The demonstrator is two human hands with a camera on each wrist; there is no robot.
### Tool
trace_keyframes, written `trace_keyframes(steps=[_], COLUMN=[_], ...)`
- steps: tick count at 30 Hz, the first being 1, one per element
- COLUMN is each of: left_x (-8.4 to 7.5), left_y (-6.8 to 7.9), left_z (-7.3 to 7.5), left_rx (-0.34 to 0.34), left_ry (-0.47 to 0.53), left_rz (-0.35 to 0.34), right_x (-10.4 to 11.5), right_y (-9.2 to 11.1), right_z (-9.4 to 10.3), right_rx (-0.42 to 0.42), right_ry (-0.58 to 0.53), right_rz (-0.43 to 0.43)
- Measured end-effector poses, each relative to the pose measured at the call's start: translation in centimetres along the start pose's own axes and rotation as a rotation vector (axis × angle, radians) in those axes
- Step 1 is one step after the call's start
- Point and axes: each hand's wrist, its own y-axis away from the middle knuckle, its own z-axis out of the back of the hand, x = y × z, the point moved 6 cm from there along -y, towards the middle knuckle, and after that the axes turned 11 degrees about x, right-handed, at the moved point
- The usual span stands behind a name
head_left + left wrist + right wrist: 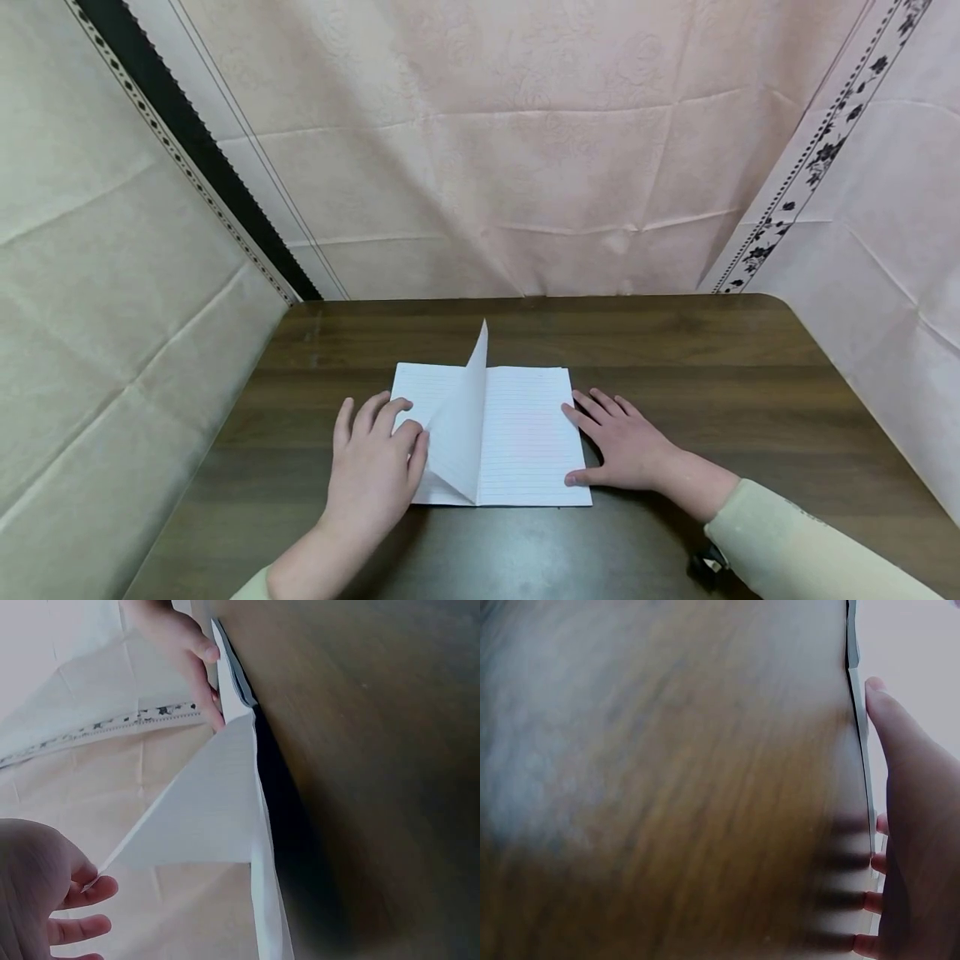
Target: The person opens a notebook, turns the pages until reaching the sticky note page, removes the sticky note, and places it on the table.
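Note:
An open lined notebook (531, 442) lies on the wooden table, its pages spread to both sides. One page (459, 433) stands half lifted from the middle fold and leans over the left side. My left hand (378, 467) pinches that page's corner between thumb and index finger; in the left wrist view the raised page (202, 802) stretches from the fold to those fingertips. On the right edge of the notebook rests my right hand (626, 442), fingers spread, thumb on the paper. The right wrist view shows its thumb (889, 712) along the notebook's edge.
The brown wooden table (660, 342) stretches around the notebook. Pale cloth (525, 167) hangs behind it, with more cloth at the left and right sides. A small black object (707, 567) shows under the right sleeve.

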Motion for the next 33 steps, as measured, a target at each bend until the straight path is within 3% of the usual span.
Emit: trace_keyframes(steps=[16,33], left_x=[2.9,4.9], left_y=[2.3,4.1], left_z=[-0.5,-2.9], left_rx=[0.108,0.366], left_ry=[0.005,-0.005], left_rz=[0.163,0.291], right_x=[-0.1,-0.2], right_y=[0.0,0.0], right_z=[-0.1,-0.2], right_rx=[-0.007,0.005], right_ry=[-0.007,0.003], right_rz=[-0.005,-0.016])
